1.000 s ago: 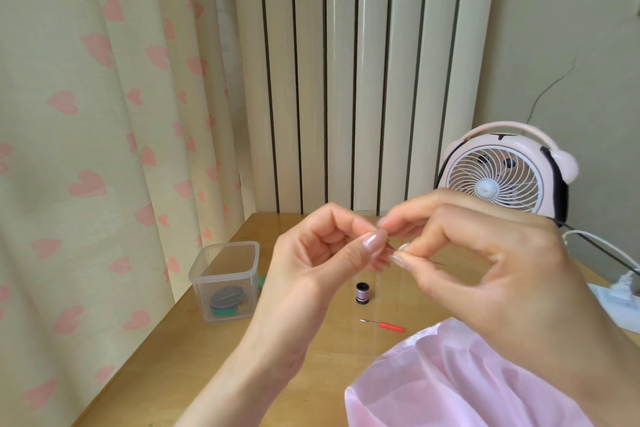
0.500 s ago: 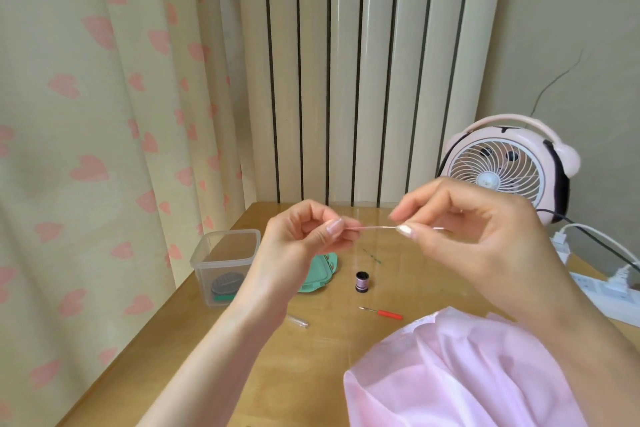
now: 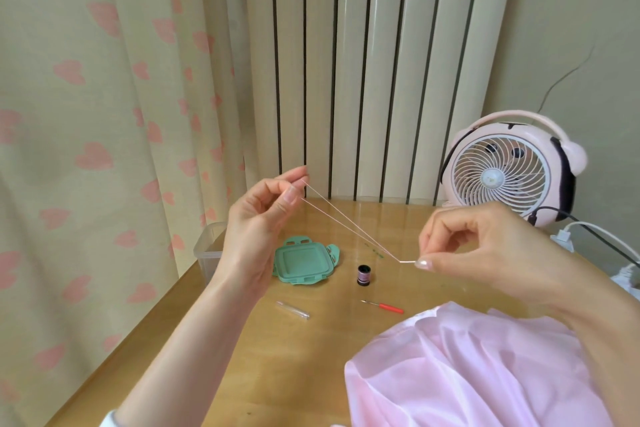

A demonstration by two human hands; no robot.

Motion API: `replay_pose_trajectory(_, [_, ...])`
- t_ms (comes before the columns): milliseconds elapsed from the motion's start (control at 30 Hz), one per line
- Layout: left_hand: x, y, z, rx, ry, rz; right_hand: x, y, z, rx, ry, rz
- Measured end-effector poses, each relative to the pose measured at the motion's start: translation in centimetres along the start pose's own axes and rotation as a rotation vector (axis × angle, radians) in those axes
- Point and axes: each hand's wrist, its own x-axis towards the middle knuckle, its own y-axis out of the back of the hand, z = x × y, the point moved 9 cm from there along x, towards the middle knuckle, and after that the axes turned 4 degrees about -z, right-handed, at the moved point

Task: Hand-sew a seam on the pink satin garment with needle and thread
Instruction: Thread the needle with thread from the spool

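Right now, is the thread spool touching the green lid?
Apart. The head view shows a strip of bare table between the thread spool and the green lid.

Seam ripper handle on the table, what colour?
The seam ripper handle is red; the head view shows it clearly.

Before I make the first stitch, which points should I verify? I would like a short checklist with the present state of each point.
1. Needle threaded: ok, two strands of thread run from its free end.
2. Needle held firmly: ok, the right hand pinches it.
3. Thread ends under control: ok, the left hand pinches them, strands taut.
4. Knot at the thread ends: cannot tell, hidden in the fingers.
5. Pink garment near: ok, it lies on the table under the right arm.
6. Seam found: cannot tell.
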Motion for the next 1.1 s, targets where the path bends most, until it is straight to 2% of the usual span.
replay_pose_trajectory(233, [0.3,0.2,1.2,0.108,-0.120,-0.048,-0.4,-3.2,4.2,-0.117,-0.257,-0.331])
replay_pose_trajectory(367, [-0.3,-1.6,1.7,0.222,-0.185,-0.210,-0.9,-5.3,4.7,-0.181,-0.307,-0.483])
replay_pose_trajectory(433, [-1.0,-3.1,1.8,0.269,-0.199,-0.329,0.1,-5.3,3.6,-0.078,-0.258,-0.356])
replay_pose_trajectory(500, [-1.7,-4.5,1.6,0.309,-0.197,-0.444,1.1,-4.9,2.1,0.331,-0.171,-0.151])
replay_pose_trajectory(567, [-2.3,-5.8,1.3,0.319,-0.196,-0.543,1.6,-5.3,1.0,0.749,-0.117,-0.052])
replay_pose_trajectory(600, [-2.6,-6.2,1.3,0.323,-0.198,-0.575,1.6,-5.6,0.8,0.853,-0.112,-0.031])
replay_pose_trajectory(900, [-3.2,-7.3,1.2,0.455,-0.246,-0.631,1.5,-5.5,1.9,0.929,-0.194,0.053])
replay_pose_trajectory(1100, [-3.1,-7.0,1.2,0.523,-0.259,-0.599,1.5,-5.6,1.3,1.068,-0.184,0.022])
